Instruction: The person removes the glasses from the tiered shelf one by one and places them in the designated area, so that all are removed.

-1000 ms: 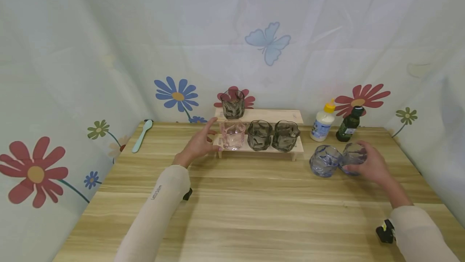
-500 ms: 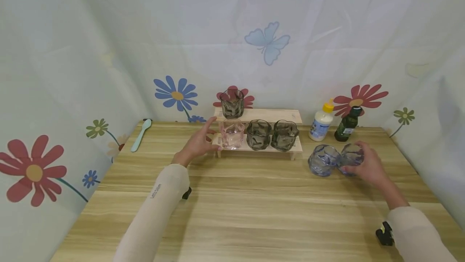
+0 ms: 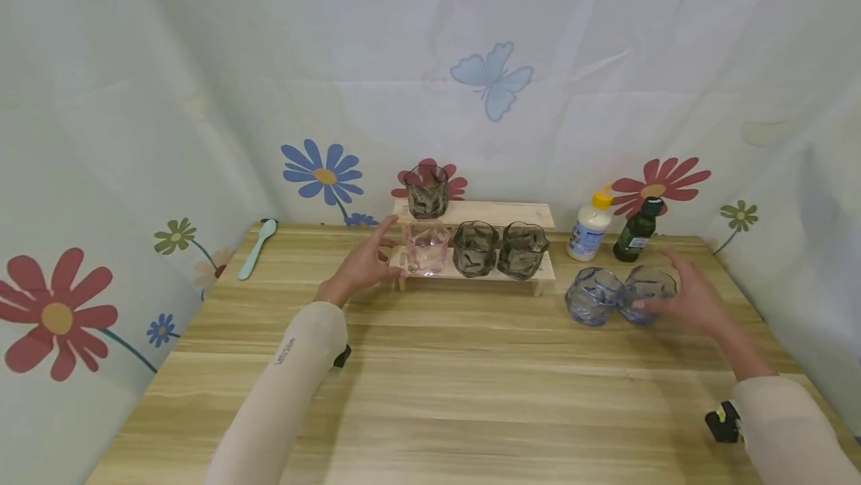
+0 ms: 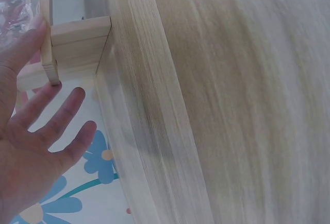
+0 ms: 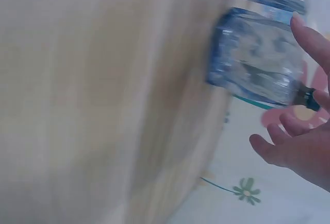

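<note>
My left hand [image 3: 363,264] is at the left end of a two-tier wooden rack [image 3: 498,212]. In the left wrist view its thumb lies along the lower board beside a clear pink glass [image 3: 427,249], an index fingertip is right at the board's end, and the other fingers are spread. Two grey glasses, one in the middle [image 3: 475,249] and one at the right [image 3: 522,249], share that tier. Around the right side of a bluish glass [image 3: 646,294], my right hand [image 3: 696,298] has its thumb and fingers apart; the right wrist view shows a gap to the glass. Another bluish glass [image 3: 593,298] stands beside it.
A third grey glass [image 3: 427,193] stands on the upper tier, at its left. Behind the bluish glasses are a white bottle with a yellow cap [image 3: 587,231] and a dark green bottle [image 3: 635,231]. A mint-green spoon [image 3: 258,249] lies far left on the wooden table [image 3: 471,380].
My right hand has let go of the right bluish glass, its fingers spreading and drawing off to the right. My left hand has stayed at the rack.
</note>
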Available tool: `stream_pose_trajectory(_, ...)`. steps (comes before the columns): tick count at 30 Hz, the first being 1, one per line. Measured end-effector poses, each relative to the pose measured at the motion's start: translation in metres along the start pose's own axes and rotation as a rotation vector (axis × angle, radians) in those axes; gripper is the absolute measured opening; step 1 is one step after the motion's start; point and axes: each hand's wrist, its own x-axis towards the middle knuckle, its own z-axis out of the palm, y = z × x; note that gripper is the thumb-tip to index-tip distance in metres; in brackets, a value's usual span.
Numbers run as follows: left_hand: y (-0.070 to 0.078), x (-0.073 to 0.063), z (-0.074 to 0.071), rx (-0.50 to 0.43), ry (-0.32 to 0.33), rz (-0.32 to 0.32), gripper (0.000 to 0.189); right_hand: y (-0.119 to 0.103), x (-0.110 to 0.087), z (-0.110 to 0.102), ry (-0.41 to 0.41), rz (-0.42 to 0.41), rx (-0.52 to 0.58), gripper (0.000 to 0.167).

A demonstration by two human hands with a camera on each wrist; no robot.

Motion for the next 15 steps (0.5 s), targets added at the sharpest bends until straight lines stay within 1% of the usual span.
stream_pose_trajectory(4,-0.001,-0.002,-0.002,-0.002,0.004,-0.003,0.109,-0.01,0.007,-0.01,0.0,-0.051,-0.011,0.116)
stream_pose_trajectory(8,-0.003,-0.002,-0.002,0.001,0.008,0.005,0.109,-0.023,0.017,-0.015,0.019,-0.107,0.0,0.114)
stream_pose_trajectory(13,-0.003,-0.001,0.0,0.004,0.011,0.005,0.109,-0.051,0.029,-0.016,0.042,-0.158,0.035,0.106)
stream_pose_trajectory(15,-0.002,0.0,0.0,0.007,0.011,0.005,0.109,-0.064,0.035,-0.015,0.038,-0.179,0.063,0.104)
